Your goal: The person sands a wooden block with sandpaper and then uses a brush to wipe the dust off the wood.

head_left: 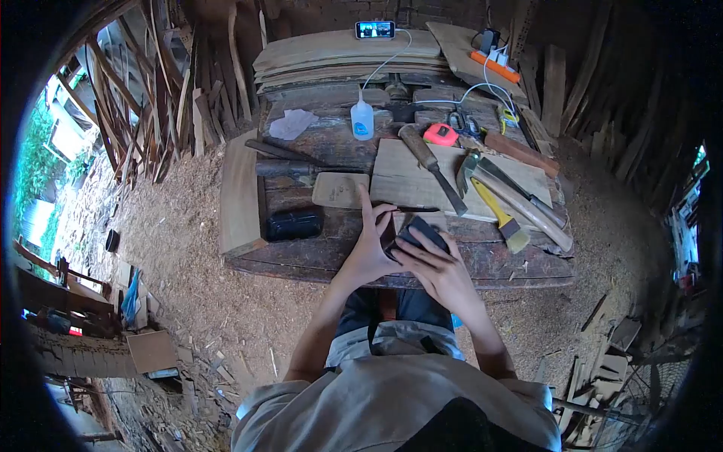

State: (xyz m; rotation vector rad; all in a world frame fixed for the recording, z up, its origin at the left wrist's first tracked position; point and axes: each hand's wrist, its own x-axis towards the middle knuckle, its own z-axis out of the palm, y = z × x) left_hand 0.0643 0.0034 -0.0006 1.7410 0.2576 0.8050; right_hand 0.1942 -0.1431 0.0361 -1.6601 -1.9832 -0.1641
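Note:
My right hand (438, 270) is closed over a dark grey piece (423, 232) with a flat face, its fingers bent across the top. Close against it on the left, my left hand (369, 245) has its index finger stretched up and the other fingers curled at the edge of a small light wooden piece (407, 221). Much of this wooden piece is hidden by the dark one and by my fingers. A thin dark stick (418, 209) lies just beyond. Past my left fingertips rests a shallow rounded wooden tray (339, 190).
On the workbench (301, 260) lie a black box (295, 224), a wide chisel (435, 169), a hammer (520, 203), a yellow-handled brush (501, 218) and a red tape measure (440, 135). A glue bottle (362, 120) stands behind; a phone (375, 30) is at the back.

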